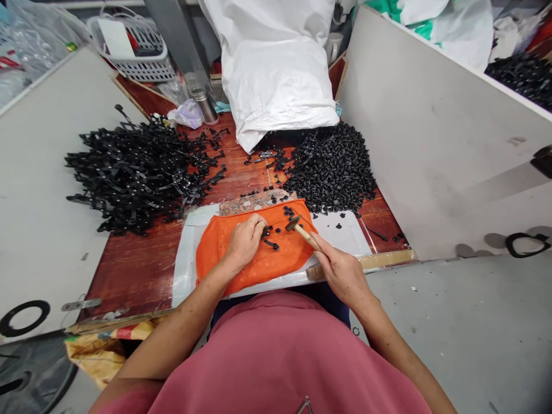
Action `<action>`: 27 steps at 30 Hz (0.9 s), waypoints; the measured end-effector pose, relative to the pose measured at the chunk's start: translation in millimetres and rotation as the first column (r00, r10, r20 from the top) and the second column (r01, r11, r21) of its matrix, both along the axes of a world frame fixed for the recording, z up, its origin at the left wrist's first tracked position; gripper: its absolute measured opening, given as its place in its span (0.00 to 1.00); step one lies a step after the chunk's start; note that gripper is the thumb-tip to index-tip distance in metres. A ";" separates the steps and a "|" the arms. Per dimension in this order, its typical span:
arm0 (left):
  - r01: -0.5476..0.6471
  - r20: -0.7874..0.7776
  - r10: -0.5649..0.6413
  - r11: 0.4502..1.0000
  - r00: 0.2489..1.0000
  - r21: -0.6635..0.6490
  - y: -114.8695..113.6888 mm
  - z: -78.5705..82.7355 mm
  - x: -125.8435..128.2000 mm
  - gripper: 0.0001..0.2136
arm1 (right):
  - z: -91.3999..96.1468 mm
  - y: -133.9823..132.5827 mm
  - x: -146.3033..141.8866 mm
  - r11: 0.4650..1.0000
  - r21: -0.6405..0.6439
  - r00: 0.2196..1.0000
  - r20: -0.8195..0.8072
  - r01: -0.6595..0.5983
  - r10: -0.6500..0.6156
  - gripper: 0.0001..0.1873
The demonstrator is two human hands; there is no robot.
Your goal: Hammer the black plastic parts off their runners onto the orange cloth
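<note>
My right hand [340, 270] is closed round the wooden handle of a small hammer [298, 227], whose dark head hovers over an orange cloth [241, 270]. My left hand [245, 241] rests on that cloth with its fingers pinched together at a small black plastic part [268, 233]. A few more loose black pieces [288, 211] lie on the cloth near the hammer head. What exactly the left fingers pinch is partly hidden.
A big heap of black strip-like parts [138, 172] lies at the left of the wooden table [129, 270], and a heap of small black round parts [334, 167] at the right. A white sack [271, 63], metal cup [206, 103], white basket [133, 46] and white side boards [431, 144] surround the work spot.
</note>
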State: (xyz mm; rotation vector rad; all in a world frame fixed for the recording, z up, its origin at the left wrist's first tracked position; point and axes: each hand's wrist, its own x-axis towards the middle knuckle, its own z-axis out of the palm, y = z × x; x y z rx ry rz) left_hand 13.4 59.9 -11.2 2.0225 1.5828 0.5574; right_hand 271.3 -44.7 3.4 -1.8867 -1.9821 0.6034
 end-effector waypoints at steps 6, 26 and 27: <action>0.029 -0.043 -0.029 1.000 0.999 0.002 6.6 -6.8 16.5 0.12 | -14.8 -30.5 12.9 0.999 -0.053 1.000 -0.028 0.003 -0.005 0.28; 0.073 -0.173 -0.067 0.997 0.983 0.028 5.9 -6.8 20.0 0.12 | -21.3 -30.0 9.4 0.993 -0.113 0.990 -0.129 0.037 -0.052 0.28; 0.073 -0.179 -0.066 0.997 0.982 0.034 5.7 -7.0 19.8 0.12 | -21.8 -30.1 9.5 0.993 -0.110 0.991 -0.126 0.037 -0.051 0.28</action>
